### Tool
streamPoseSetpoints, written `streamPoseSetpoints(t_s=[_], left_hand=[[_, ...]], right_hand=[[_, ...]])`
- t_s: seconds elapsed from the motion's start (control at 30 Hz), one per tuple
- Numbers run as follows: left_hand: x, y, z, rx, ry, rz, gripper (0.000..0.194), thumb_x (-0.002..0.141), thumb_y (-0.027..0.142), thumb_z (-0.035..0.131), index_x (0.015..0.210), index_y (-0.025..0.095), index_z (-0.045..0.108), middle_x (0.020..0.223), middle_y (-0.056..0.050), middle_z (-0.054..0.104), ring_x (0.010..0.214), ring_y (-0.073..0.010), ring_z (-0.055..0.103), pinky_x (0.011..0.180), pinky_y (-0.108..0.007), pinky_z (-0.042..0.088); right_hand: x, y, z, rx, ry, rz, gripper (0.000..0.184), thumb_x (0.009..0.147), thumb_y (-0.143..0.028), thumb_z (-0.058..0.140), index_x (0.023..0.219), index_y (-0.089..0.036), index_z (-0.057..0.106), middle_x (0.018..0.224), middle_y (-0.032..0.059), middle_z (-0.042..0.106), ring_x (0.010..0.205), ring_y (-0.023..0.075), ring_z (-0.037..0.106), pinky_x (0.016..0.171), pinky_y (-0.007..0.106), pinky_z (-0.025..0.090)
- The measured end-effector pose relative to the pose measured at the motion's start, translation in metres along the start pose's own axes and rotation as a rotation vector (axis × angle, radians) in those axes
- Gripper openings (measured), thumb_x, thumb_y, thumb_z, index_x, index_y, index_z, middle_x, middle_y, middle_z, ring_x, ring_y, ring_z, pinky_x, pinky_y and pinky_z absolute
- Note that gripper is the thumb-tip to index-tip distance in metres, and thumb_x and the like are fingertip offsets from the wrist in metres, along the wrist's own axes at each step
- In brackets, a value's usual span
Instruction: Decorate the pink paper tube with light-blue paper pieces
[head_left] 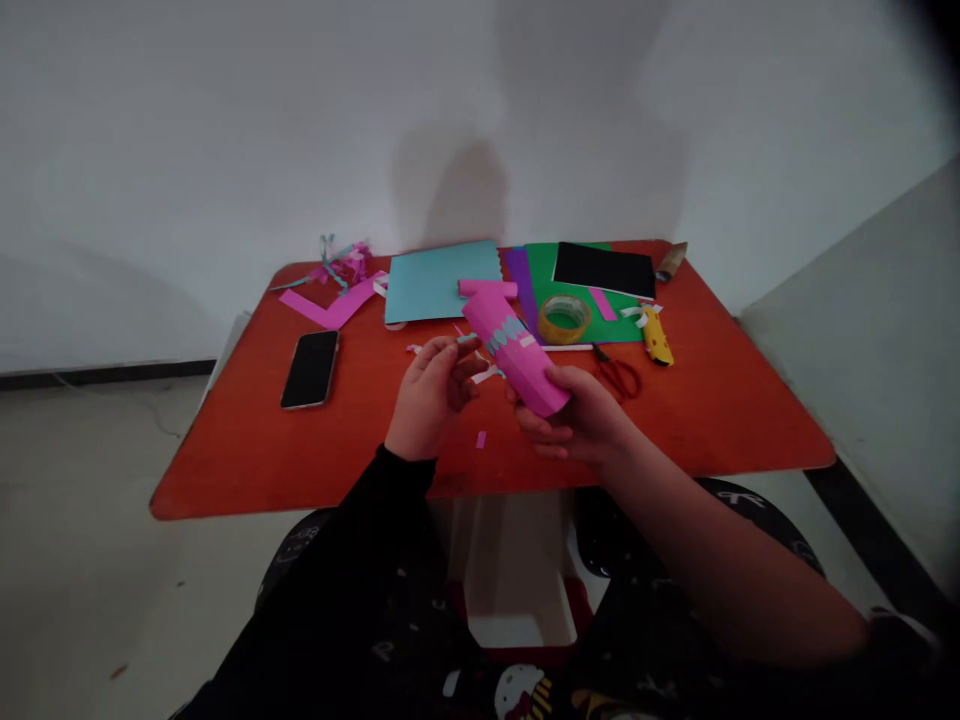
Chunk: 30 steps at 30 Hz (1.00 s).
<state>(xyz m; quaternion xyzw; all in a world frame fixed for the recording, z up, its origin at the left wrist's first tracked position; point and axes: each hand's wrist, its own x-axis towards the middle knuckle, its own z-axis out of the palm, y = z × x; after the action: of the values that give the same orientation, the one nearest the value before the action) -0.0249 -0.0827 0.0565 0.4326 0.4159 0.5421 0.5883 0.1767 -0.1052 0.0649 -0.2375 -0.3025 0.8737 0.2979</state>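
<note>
My right hand point(581, 415) is closed round the near end of a pink paper tube point(517, 355) that carries a light blue zigzag band. It holds the tube tilted up and away over the red table point(247, 440). My left hand point(431, 395) is beside the tube's left side, fingers pinched on a small pale strip of paper point(469, 341) near the blue band. A tiny pink scrap point(481, 439) lies on the table under my hands.
A black phone point(310, 368) lies at the left. At the back are a blue sheet point(439, 280), green sheet point(574, 285), black card point(604, 270), a tape roll point(564, 318), pink offcuts point(334, 305), red scissors point(619, 375) and a yellow cutter point(657, 338). White wall behind.
</note>
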Motion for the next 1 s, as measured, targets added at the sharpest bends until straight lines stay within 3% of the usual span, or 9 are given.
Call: streamPoseSetpoints(t_s=[0.1, 0.2, 0.33, 0.43, 0.57, 0.7, 0.8, 0.9, 1.0], left_hand=[[-0.004, 0.005, -0.001, -0.019, -0.142, -0.064, 0.04, 0.089, 0.062, 0.058, 0.089, 0.022, 0.053, 0.081, -0.002, 0.061, 0.062, -0.0123, 0.057, 0.049, -0.024, 0.039], [-0.01, 0.01, -0.001, 0.129, -0.26, -0.078, 0.043, 0.085, 0.06, 0.068, 0.077, 0.02, 0.053, 0.062, 0.004, 0.047, 0.051, -0.0079, 0.041, 0.048, -0.023, 0.032], [-0.009, 0.008, -0.005, 0.175, -0.237, -0.094, 0.041, 0.086, 0.054, 0.07, 0.074, 0.02, 0.052, 0.059, 0.006, 0.042, 0.049, -0.0067, 0.036, 0.048, -0.023, 0.029], [-0.001, 0.006, -0.015, 0.176, -0.142, -0.039, 0.035, 0.084, 0.048, 0.073, 0.074, 0.021, 0.053, 0.059, 0.005, 0.047, 0.05, -0.0081, 0.039, 0.049, -0.023, 0.033], [0.006, 0.012, -0.027, 0.149, -0.097, -0.001, 0.029, 0.086, 0.049, 0.071, 0.085, 0.023, 0.058, 0.072, 0.001, 0.059, 0.057, -0.0111, 0.051, 0.053, -0.025, 0.041], [0.007, 0.02, -0.03, 0.185, -0.139, 0.001, 0.034, 0.084, 0.053, 0.072, 0.083, 0.023, 0.058, 0.068, 0.002, 0.057, 0.054, -0.0114, 0.052, 0.05, -0.025, 0.043], [0.01, 0.022, -0.031, 0.185, -0.19, 0.079, 0.037, 0.083, 0.054, 0.074, 0.079, 0.022, 0.057, 0.075, -0.001, 0.062, 0.067, -0.0143, 0.062, 0.064, -0.03, 0.055], [0.013, 0.025, -0.033, 0.165, -0.187, 0.174, 0.04, 0.086, 0.056, 0.071, 0.075, 0.021, 0.054, 0.091, -0.006, 0.069, 0.09, -0.0216, 0.072, 0.082, -0.042, 0.06], [0.016, 0.031, -0.036, 0.137, -0.102, 0.218, 0.046, 0.09, 0.06, 0.062, 0.071, 0.023, 0.044, 0.07, -0.002, 0.059, 0.093, -0.0237, 0.073, 0.088, -0.047, 0.06]], right_hand=[[0.0, 0.002, 0.0, -0.019, -0.003, 0.006, 0.045, 0.082, -0.06, 0.063, 0.097, -0.017, 0.06, 0.058, -0.0048, 0.055, 0.038, 0.0055, 0.023, 0.035, 0.02, 0.032], [0.0, 0.003, 0.0, -0.036, -0.003, -0.006, 0.047, 0.081, -0.061, 0.064, 0.099, -0.017, 0.06, 0.058, -0.0048, 0.056, 0.037, 0.0054, 0.023, 0.035, 0.02, 0.033], [-0.003, 0.003, -0.001, -0.093, -0.07, -0.002, 0.053, 0.077, -0.066, 0.065, 0.096, -0.017, 0.062, 0.055, -0.0055, 0.055, 0.035, 0.0051, 0.023, 0.033, 0.02, 0.034], [-0.008, 0.001, 0.001, -0.279, -0.113, 0.074, 0.055, 0.077, -0.066, 0.068, 0.098, -0.015, 0.064, 0.058, -0.0031, 0.059, 0.037, 0.0072, 0.037, 0.035, 0.021, 0.037], [-0.015, -0.012, 0.007, -0.675, 0.026, 0.133, 0.042, 0.079, -0.048, 0.074, 0.103, -0.015, 0.066, 0.068, -0.0016, 0.064, 0.051, 0.0101, 0.056, 0.044, 0.019, 0.044], [-0.02, -0.026, 0.009, -0.885, 0.039, 0.17, 0.032, 0.08, -0.042, 0.071, 0.1, -0.016, 0.067, 0.069, -0.0008, 0.065, 0.055, 0.0128, 0.059, 0.049, 0.022, 0.046], [-0.022, -0.029, 0.006, -1.06, 0.126, 0.171, 0.022, 0.081, -0.037, 0.071, 0.092, -0.018, 0.07, 0.072, 0.0017, 0.068, 0.058, 0.0143, 0.06, 0.05, 0.023, 0.044], [-0.021, -0.026, -0.001, -1.05, 0.285, 0.129, 0.023, 0.083, -0.038, 0.071, 0.095, -0.018, 0.071, 0.073, 0.0028, 0.068, 0.057, 0.0149, 0.06, 0.048, 0.024, 0.044], [-0.018, -0.021, -0.012, -0.927, 0.421, 0.08, 0.031, 0.084, -0.045, 0.072, 0.1, -0.018, 0.07, 0.073, 0.0026, 0.066, 0.056, 0.0142, 0.058, 0.047, 0.024, 0.044]])
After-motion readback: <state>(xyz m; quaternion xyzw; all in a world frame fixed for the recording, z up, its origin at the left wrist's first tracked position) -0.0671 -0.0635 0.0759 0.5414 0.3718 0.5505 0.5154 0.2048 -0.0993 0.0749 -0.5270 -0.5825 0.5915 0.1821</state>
